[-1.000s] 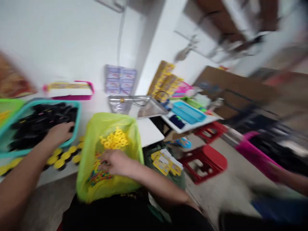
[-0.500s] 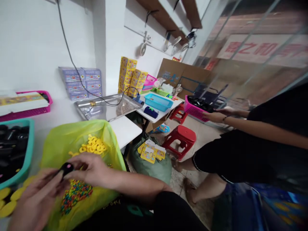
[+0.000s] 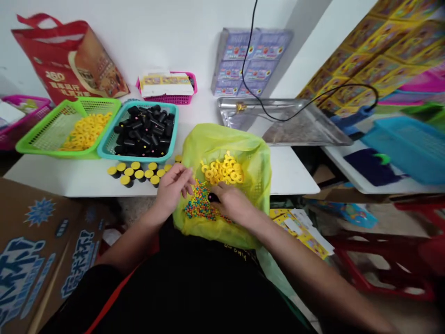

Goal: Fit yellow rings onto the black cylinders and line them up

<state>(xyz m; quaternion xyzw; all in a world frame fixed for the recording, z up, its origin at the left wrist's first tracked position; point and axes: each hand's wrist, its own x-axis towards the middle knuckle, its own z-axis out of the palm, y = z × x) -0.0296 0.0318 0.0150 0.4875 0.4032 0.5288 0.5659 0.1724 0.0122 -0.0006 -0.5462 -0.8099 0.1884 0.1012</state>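
Across a white tabletop (image 3: 69, 182), yellow rings (image 3: 86, 132) are being kept in a green basket (image 3: 34, 144), black cylinders (image 3: 144, 132) in a teal basket (image 3: 104, 150), and yellow-capped cylinders (image 3: 134, 172) in a row. Inside a lime plastic bag (image 3: 257, 185), the open left hand (image 3: 172, 188) is being held just above coloured beads (image 3: 199, 204), while a small black cylinder (image 3: 212, 197) is being pinched by the closed right hand (image 3: 231, 202).

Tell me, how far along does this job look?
Done, it seems: a row of black cylinders with yellow tops stands on the white table. In hand: the right hand grips a small black cylinder above coloured beads, near the left hand. Left: a teal basket of black cylinders and a green basket of yellow rings.
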